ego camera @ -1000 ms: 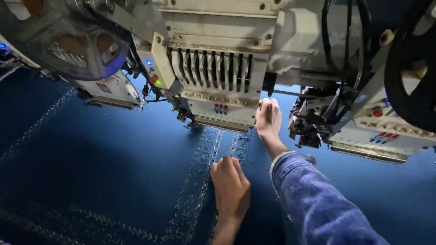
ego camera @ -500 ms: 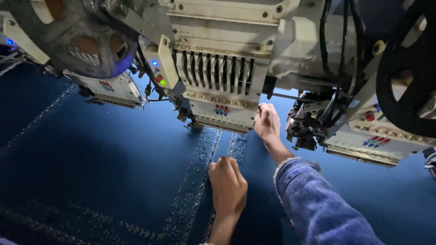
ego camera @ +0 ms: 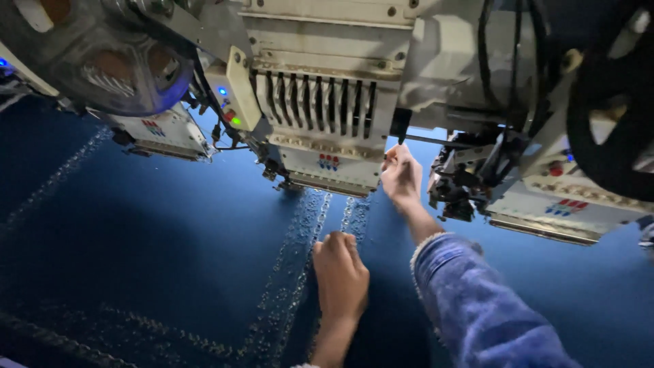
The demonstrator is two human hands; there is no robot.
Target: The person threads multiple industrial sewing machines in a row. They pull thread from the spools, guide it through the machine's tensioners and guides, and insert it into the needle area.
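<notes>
Pressing knuckles-down, the curled left hand point(ego camera: 339, 271) pins the blue cloth point(ego camera: 170, 245) flat beside the beaded rows point(ego camera: 300, 245). Beyond it, the right hand point(ego camera: 402, 174) pinches something small, too hidden to name, just under the embroidery head point(ego camera: 327, 123).

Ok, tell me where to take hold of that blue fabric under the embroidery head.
Pinch the blue fabric from above on the plain stretch beside the stitched rows, near the left hand. It lies flat and spread, and the embroidery head crowds the far side, where the right hand reaches.
</notes>
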